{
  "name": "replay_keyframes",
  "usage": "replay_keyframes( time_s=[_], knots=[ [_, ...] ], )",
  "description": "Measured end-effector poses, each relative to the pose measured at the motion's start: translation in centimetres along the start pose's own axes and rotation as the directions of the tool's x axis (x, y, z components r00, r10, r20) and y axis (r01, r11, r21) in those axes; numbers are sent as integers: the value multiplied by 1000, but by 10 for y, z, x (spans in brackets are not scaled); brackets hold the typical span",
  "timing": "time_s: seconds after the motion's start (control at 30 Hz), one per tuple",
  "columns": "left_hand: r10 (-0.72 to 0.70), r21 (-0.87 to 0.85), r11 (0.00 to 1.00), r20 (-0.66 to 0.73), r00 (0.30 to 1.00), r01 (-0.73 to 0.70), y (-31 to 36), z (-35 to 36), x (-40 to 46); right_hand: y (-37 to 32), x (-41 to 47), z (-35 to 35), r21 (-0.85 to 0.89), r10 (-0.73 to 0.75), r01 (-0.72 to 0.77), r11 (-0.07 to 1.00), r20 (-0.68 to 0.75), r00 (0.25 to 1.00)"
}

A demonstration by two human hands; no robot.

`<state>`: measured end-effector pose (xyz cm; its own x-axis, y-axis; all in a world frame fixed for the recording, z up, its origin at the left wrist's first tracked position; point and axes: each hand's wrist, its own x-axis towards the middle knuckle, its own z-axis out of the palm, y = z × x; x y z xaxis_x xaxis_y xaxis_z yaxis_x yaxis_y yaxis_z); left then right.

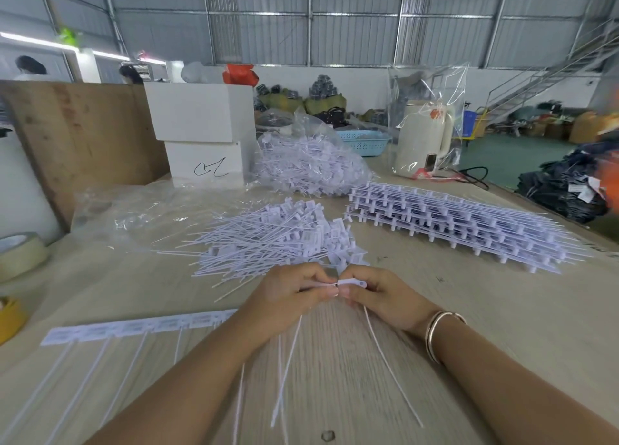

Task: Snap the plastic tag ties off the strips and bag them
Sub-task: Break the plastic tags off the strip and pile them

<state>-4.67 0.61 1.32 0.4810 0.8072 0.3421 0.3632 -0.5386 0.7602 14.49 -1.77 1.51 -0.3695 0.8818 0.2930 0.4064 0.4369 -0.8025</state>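
My left hand (288,294) and my right hand (382,297) meet at the table's middle, both pinching a strip of white tag ties. The end tag (351,282) sits in my right fingers, its thin tail (388,367) hanging toward me. More tails (288,361) hang below my left hand. The rest of the strip (134,327) stretches left, flat on the table. A loose pile of snapped-off ties (274,240) lies just beyond my hands. A clear bag filled with ties (308,163) stands farther back. A stack of whole strips (452,223) lies to the right.
Empty clear bags (140,210) lie at the left. Two white boxes (201,133) stand behind them beside a wooden board (77,136). Tape rolls (20,253) sit at the left edge. A bagged cream kettle (425,139) and a blue basket (365,141) stand at the back.
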Motion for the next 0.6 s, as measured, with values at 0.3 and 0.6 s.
replay_keyframes(
  time_s=[0.3, 0.6],
  knots=[
    [-97, -423, 906, -141, 985, 29, 10, -13, 1, 0, 0, -9, 215, 9, 36, 976, -202, 979],
    [73, 359, 933, -122, 990, -25, -2, -3, -3, 14, 9, 3, -450, -43, 21, 893, -39, 998]
  ],
)
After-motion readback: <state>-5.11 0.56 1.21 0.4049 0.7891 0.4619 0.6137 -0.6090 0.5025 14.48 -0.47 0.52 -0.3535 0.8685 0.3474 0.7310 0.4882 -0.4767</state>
